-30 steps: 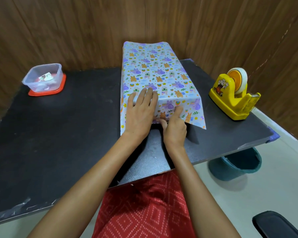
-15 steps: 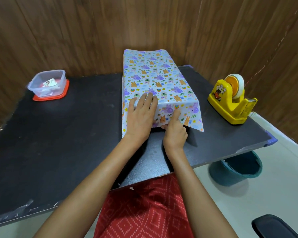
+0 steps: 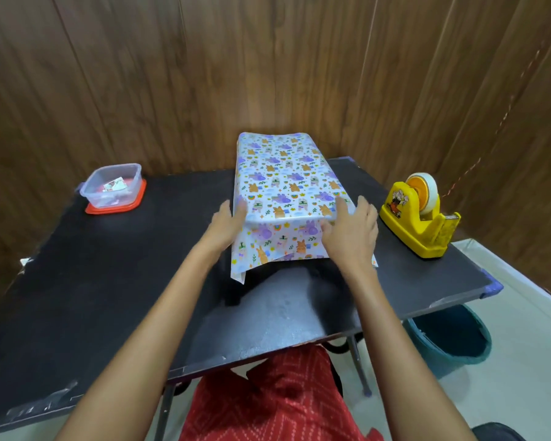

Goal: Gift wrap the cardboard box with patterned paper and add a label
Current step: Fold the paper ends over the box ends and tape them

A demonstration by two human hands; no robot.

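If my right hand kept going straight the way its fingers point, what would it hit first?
Most likely the wrapped box: your right hand is at its near right corner, fingers pointing away along that side. The tape dispenser sits clear to the right.

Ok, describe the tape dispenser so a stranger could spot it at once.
Find the black table in front of the wood-panelled wall. Near its right edge, to the right of the wrapped box, stands the tape dispenser. It is the only bright yellow thing there, with a roll of tape on an orange hub on top.
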